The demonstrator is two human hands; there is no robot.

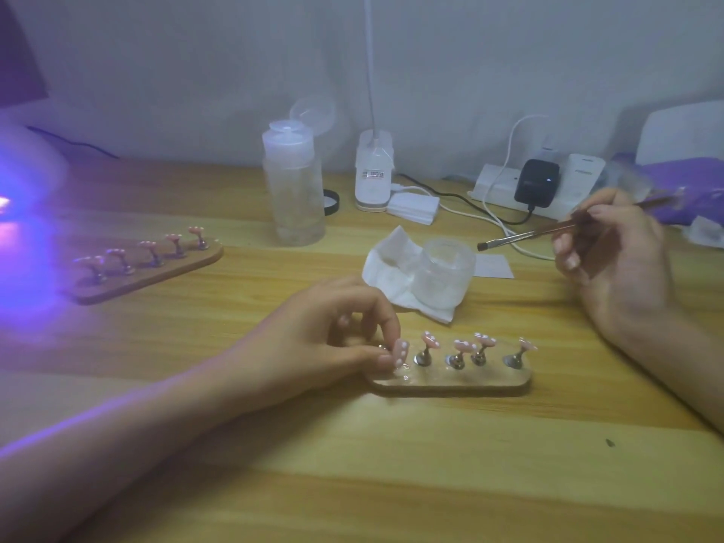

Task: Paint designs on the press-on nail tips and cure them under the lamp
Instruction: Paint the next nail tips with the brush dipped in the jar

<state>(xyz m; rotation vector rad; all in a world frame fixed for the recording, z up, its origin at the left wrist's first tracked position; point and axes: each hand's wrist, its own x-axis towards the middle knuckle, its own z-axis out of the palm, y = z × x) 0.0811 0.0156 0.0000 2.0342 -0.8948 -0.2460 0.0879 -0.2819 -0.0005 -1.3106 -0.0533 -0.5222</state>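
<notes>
Being pinched by left hand [333,331], leftmost nail tip [400,351] on wooden stand [450,384], brush [525,233] held in grip of right hand [615,248].

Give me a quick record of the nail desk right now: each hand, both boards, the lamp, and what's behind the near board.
left hand: pinches the leftmost nail tip on the near board
right hand: holds the brush raised at right, bristles pointing left
near board: five pink tips with white dots, on stands
far board: five tips, in purple glow
lamp: lit, far left
behind near board: glass cup on a tissue
</notes>
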